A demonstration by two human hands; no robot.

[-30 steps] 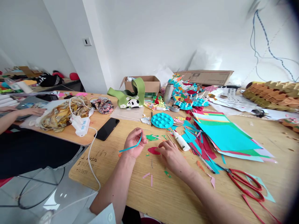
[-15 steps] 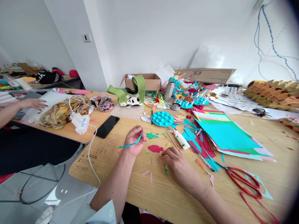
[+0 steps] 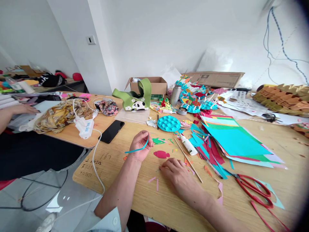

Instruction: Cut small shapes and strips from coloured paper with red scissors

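teal strip end (image 3: 135, 151) hidden by left hand (image 3: 140, 147); co-worker's arm (image 3: 7, 119) cut off

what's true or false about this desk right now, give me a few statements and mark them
The left hand pinches a thin teal paper strip: true.
The right hand holds a pen: false, it rests on the desk near a red paper cutout.
A wooden stick lies beside a white glue bottle: true.
The teal pleated paper disc stands upright: false, it lies flat on the desk.
Another person's hand shows at the far left: true.
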